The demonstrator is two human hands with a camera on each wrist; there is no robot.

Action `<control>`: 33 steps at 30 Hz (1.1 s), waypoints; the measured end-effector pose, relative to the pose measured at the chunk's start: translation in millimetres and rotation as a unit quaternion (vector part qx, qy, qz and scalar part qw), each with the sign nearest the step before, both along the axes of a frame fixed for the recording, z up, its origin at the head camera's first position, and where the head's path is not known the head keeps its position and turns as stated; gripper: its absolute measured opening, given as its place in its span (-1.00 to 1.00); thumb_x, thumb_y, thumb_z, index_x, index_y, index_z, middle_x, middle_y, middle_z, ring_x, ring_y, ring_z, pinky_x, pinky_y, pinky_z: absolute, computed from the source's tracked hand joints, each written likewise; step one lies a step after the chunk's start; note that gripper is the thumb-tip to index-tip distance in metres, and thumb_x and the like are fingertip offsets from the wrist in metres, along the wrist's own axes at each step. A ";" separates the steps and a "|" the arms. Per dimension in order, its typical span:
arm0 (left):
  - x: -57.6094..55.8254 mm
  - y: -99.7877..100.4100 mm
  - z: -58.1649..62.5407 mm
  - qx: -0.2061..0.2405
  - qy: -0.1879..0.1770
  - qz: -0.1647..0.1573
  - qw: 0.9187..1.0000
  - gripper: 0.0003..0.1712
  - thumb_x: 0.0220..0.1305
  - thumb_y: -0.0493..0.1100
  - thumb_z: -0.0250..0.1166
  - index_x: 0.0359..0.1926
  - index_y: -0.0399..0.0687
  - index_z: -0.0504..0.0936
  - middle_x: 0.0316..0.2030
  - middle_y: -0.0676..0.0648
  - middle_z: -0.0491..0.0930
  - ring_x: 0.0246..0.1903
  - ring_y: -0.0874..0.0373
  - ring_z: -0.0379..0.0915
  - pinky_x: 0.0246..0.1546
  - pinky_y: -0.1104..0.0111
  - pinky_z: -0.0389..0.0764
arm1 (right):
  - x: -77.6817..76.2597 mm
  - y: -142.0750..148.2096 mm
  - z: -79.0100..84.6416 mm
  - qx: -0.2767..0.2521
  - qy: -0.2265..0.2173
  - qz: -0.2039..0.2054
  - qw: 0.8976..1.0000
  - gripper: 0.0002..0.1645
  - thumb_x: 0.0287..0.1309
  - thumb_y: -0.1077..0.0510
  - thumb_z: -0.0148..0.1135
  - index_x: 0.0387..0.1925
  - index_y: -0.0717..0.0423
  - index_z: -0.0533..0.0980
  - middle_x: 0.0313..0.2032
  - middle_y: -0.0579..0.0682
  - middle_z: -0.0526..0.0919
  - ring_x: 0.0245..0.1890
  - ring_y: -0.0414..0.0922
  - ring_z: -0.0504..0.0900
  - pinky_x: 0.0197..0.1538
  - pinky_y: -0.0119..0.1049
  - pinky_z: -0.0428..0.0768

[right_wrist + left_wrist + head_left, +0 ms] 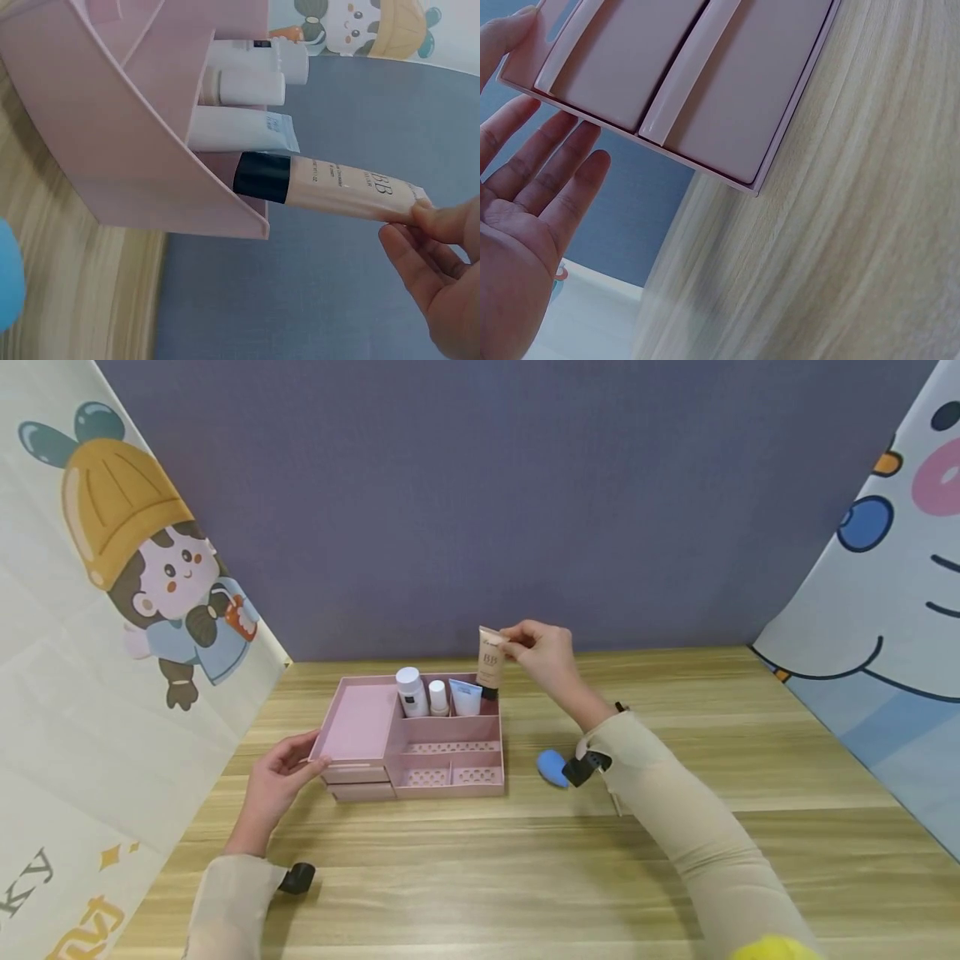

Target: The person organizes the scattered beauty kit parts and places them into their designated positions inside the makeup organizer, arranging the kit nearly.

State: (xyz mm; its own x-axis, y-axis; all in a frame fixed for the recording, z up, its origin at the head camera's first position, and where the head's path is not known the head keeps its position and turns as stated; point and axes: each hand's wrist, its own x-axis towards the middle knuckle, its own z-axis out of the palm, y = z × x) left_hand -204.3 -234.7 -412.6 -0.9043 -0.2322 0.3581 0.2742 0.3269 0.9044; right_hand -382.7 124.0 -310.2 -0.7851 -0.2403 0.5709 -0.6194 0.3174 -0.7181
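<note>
My right hand [542, 652] pinches the flat end of a beige BB cream tube [490, 662] between thumb and fingers. The tube is upright, its black cap [262, 177] pointing down into the back right compartment of a pink cosmetics organizer [448, 727]. Beside it in the back row stand a light blue and white tube [466, 698], a small white-capped bottle [438, 697] and a larger white bottle [412, 693]. My left hand [276, 782] holds the organizer's front left corner, thumb at the front and fingers along the side.
A blue makeup sponge [552, 767] lies on the wooden table [450, 877] right of the organizer, near my right wrist. A thin stick-like item [617, 804] shows partly under the right sleeve. Behind the table rises a grey-blue panel [480, 510].
</note>
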 end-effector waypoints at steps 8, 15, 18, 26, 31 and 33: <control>-1.0 -1.2 -1.2 -0.012 0.000 0.002 1.000 -0.51 0.24 -0.41 0.38 0.15 -0.53 0.48 -0.05 0.33 0.62 -0.05 0.47 0.54 -0.08 0.61 0.59 | 2.1 -3.0 -11.2 0.055 0.035 0.001 0.998 -0.90 0.14 0.32 0.43 -0.27 0.26 0.73 -0.39 0.13 0.75 -0.49 -0.07 0.68 -0.50 -0.37 0.60; -1.8 -2.2 -2.4 -0.018 0.002 0.000 1.000 -0.51 0.25 -0.38 0.38 0.16 -0.51 0.49 -0.04 0.32 0.62 -0.05 0.47 0.53 -0.07 0.61 0.59 | 1.1 -4.5 -22.2 0.074 0.023 0.007 0.997 -0.92 0.12 0.31 0.45 -0.31 0.25 0.74 -0.36 0.12 0.76 -0.47 -0.07 0.68 -0.47 -0.34 0.63; -2.0 -2.2 -2.5 -0.013 0.004 -0.003 1.000 -0.51 0.24 -0.40 0.37 0.15 -0.53 0.48 -0.05 0.32 0.62 -0.05 0.48 0.54 -0.08 0.61 0.59 | 0.3 -5.2 -26.8 0.089 0.030 0.006 0.996 -0.91 0.09 0.31 0.46 -0.32 0.25 0.74 -0.39 0.12 0.76 -0.49 -0.07 0.69 -0.48 -0.34 0.64; -0.6 0.3 -1.3 0.005 0.008 -0.005 1.000 -0.51 0.21 -0.47 0.36 0.15 -0.58 0.46 -0.05 0.30 0.64 -0.06 0.47 0.55 -0.10 0.63 0.58 | 0.6 -6.6 -35.4 0.112 0.026 0.008 0.993 -0.93 0.06 0.29 0.48 -0.39 0.25 0.74 -0.47 0.08 0.74 -0.53 -0.09 0.66 -0.47 -0.33 0.62; -0.1 0.2 -1.3 0.008 0.009 -0.005 1.000 -0.51 0.21 -0.47 0.36 0.14 -0.58 0.47 -0.06 0.29 0.64 -0.07 0.46 0.55 -0.09 0.62 0.59 | 1.1 -7.7 -40.6 0.128 0.009 0.009 0.992 -0.94 0.07 0.29 0.46 -0.40 0.25 0.73 -0.48 0.06 0.74 -0.53 -0.11 0.64 -0.44 -0.36 0.61; 0.0 -0.4 -2.0 0.005 0.010 -0.003 1.000 -0.53 0.21 -0.46 0.36 0.13 -0.56 0.49 -0.05 0.28 0.65 -0.07 0.46 0.56 -0.09 0.61 0.59 | 1.1 -8.2 -43.0 0.132 0.004 0.009 0.991 -0.94 0.07 0.28 0.46 -0.39 0.24 0.74 -0.46 0.06 0.74 -0.51 -0.12 0.64 -0.42 -0.35 0.62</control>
State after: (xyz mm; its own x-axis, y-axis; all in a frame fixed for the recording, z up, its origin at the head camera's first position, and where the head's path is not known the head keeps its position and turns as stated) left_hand -204.3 -235.2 -414.6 -0.8985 -0.2302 0.3738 0.2941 0.3165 0.9019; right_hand -381.6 115.8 -353.2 -0.7752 -0.3962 0.4920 -0.6317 0.4833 -0.6061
